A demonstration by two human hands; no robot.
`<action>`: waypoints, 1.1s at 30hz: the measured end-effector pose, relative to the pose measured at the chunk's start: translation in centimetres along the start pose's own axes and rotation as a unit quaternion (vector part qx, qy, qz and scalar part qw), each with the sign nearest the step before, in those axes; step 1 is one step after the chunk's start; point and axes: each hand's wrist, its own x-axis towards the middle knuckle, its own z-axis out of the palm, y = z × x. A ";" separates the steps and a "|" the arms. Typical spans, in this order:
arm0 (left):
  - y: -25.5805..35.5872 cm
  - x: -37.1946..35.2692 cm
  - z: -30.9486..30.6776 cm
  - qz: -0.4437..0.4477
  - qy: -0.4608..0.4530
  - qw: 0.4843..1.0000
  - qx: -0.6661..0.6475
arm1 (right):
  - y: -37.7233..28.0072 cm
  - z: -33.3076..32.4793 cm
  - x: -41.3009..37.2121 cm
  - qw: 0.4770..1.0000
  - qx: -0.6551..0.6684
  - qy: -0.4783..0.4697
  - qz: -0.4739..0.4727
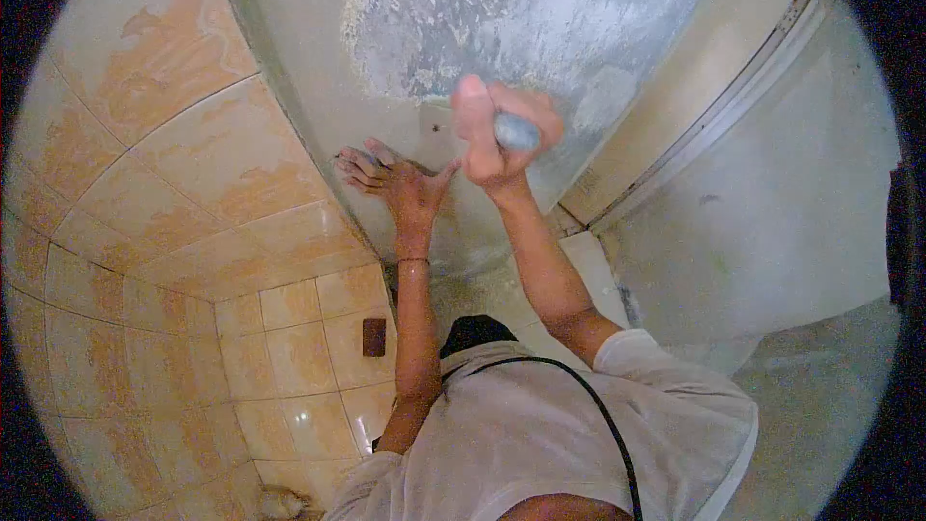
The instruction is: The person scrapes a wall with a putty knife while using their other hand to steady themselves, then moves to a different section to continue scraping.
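My left hand lies spread against the pale wall surface, its fingers apart and pointing left, near the edge of the tiles. Just to its right, my right hand is wrapped round a rounded grey-blue handle; the rest of that tool is hidden behind the fist. Above both hands the surface shows a rough grey patch with flaking edges. My left thumb comes close to the right wrist.
Orange-and-cream tiles cover the left side. A small brown block is at the lower left of centre. A long pale frame runs diagonally on the right, beside a grey surface. A black cord crosses my shirt.
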 end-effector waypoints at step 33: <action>0.6 0.0 -0.5 -0.008 0.000 1.000 -0.029 | -1.0 -0.5 1.5 0.999 0.004 -0.009 0.048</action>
